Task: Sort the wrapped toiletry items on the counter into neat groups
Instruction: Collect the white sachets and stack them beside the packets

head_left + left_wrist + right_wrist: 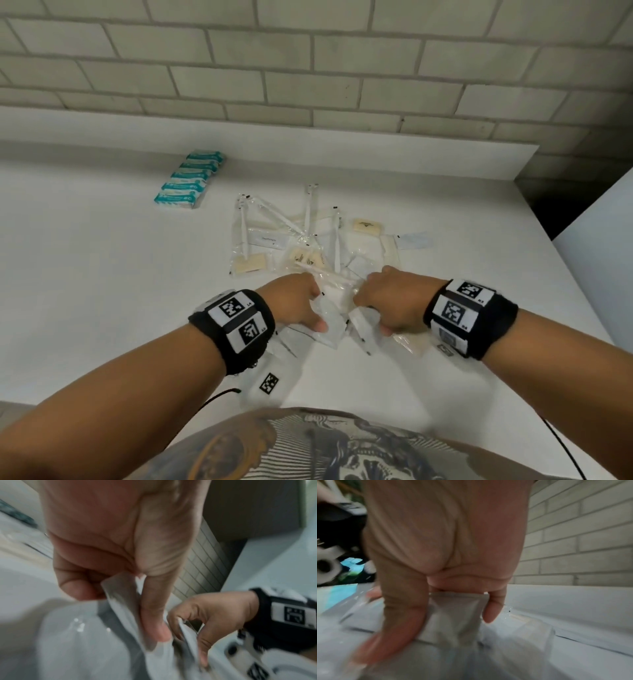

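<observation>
We are mid-sort: near the counter's [102, 274] front edge, our left hand [301, 301] and right hand [387, 305] each pinch a clear wrapped packet [329, 322]. Next, place these by type; the teal packs [188, 180] are already grouped at the rear left.

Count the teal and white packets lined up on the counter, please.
5 teal and white packets lie in one neat row at the far left of the white counter. None seems hidden.
</observation>
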`<state>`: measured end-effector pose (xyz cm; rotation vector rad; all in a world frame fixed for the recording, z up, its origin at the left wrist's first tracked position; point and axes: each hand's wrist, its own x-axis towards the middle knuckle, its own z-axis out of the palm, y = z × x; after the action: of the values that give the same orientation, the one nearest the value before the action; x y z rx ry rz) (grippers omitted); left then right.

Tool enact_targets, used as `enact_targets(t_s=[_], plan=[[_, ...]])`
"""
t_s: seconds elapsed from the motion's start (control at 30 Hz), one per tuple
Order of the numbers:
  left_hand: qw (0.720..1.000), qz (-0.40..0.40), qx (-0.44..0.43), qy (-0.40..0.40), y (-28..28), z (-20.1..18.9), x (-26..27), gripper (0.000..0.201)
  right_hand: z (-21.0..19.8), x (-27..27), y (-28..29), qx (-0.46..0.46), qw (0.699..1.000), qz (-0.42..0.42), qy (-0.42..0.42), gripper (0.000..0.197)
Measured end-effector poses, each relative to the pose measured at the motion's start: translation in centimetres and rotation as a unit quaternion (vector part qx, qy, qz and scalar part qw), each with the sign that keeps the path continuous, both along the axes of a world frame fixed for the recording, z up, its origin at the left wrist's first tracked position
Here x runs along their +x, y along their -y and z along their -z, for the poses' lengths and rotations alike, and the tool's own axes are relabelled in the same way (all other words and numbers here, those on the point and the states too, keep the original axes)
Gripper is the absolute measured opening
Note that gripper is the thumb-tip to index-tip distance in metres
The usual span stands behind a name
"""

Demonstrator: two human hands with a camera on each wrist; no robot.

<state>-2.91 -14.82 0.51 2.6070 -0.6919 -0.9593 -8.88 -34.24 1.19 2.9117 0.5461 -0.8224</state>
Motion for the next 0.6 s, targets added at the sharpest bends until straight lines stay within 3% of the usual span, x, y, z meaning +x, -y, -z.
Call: enact_targets(t_s=[0.07,0.13,0.2,0.27,0.33,0.4,0.43,0.53,0.6], plan=[[0.999,0.028,0.01,0.012,-0.9,-0.9,0.9,0.06,-0.9,1.0,0.4,0.109,0.987,0.117,-0.031,0.023],[0.999,0.029,0.003,0.021,-1.9,-1.9,1.9,0.064,-2.0,2.8,0.7,0.143,0.98,0.136,0.003,0.016],[0.999,0.029,0.004,0.044,-2.6,-2.7,3.1,0.073,-2.6,4.7,0.5,0.11,0.985,0.114,0.068,0.015],[0.996,0.045,0.012,0.077,-2.6,-3.0,4.6,0.074,-2.3,6.1,-0.2,0.083,0.989,0.094,0.082,0.039],[0.992,0.078,0.01,0.1,-2.1,-2.8,6.1,0.072,-1.7,6.8,-0.5,0.066,0.991,0.112,0.022,0.067],[0.988,0.112,0.028,0.102,-1.7,-2.3,7.4,0.073,-1.5,6.8,0.0,0.046,0.989,0.138,-0.018,0.071],[0.986,0.127,0.043,0.099,-1.5,-2.2,8.0,0.074,-1.6,6.7,0.8,0.042,0.988,0.148,-0.02,0.064],[0.982,0.141,0.061,0.114,-1.0,-2.2,9.8,0.076,-2.6,6.5,3.2,0.032,0.981,0.192,-0.005,0.017],[0.974,0.154,0.083,0.143,-0.7,-2.4,11.5,0.074,-3.1,6.5,3.8,0.021,0.976,0.216,0.016,0.017]])
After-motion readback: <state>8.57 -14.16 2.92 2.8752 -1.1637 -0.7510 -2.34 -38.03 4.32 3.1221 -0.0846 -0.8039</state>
